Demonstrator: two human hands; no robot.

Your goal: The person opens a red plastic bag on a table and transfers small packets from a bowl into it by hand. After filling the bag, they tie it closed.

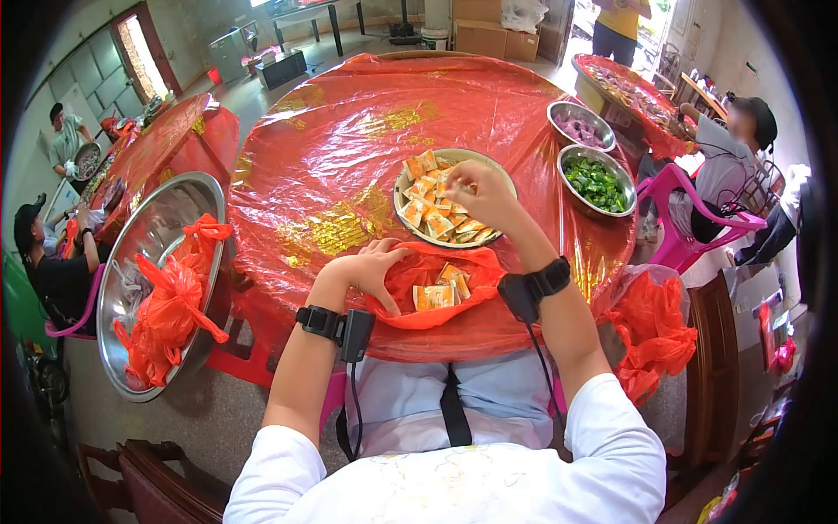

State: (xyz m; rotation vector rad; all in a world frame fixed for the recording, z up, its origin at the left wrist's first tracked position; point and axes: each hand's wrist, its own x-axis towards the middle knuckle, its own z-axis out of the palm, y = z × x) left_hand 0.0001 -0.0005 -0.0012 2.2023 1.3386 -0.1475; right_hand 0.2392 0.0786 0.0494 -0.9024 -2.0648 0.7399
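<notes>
- The orange-and-white packets (421,188) lay heaped in the round basin (452,155), near the middle of the table's close side; a few more, the loose packets (434,298), lay inside an open red bag (482,295) between the basin and the wearer.
- Handling, in this inspector's judgement, was best served by a wide, steady bag mouth, with its thin film clear of the fingers, and by a light pinch on a packet's edge rather than a squeeze at its middle.
- The right hand (487,192) was above the basin's heap, fingers bent and drawn together toward the thumb. Whether a packet was between the fingertips could not be determined.
- The left hand (374,271) was open, thumb and fingers spread, and touched the left edge of the red bag; no packet was seen in its grip.
- A shiny red cover (314,140) lay over the table beneath these things.
- Beyond the basin, to the right, were a bowl of chopped greens (596,179) and a bowl of purplish pieces (583,133).
- A large metal basin (166,218) at the left held knotted red bags (175,301).
- One seated person (724,157) was noted at far right.
</notes>
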